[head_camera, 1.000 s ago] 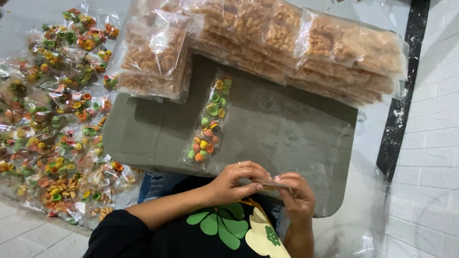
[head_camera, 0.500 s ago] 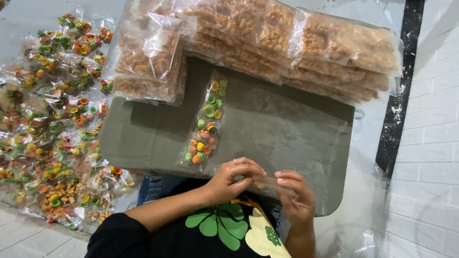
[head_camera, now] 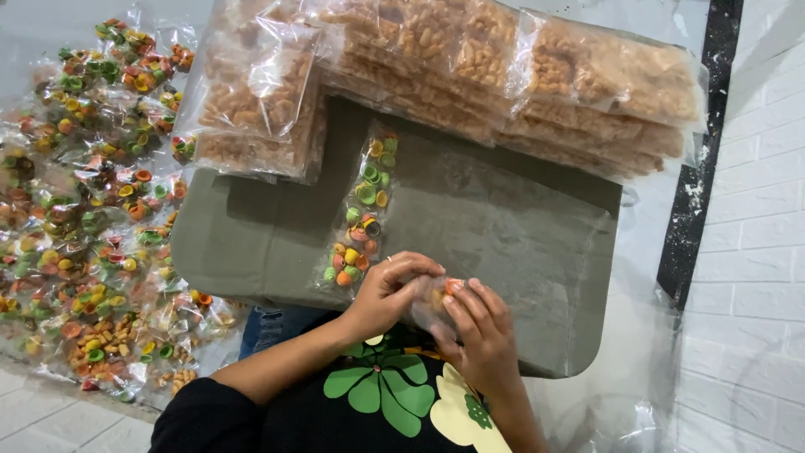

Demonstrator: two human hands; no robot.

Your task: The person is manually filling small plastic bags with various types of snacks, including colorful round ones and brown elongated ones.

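Both hands meet at the near edge of the grey board (head_camera: 503,243), pinching a small clear packet (head_camera: 432,304) between them. The left hand (head_camera: 387,289) curls its fingers over the packet's left side; the right hand (head_camera: 480,331) presses fingertips onto its right side (an orange piece shows there). A long packet of coloured snacks (head_camera: 360,218) lies just beside the left hand. Bags of brown snacks (head_camera: 470,59) stack at the far edge.
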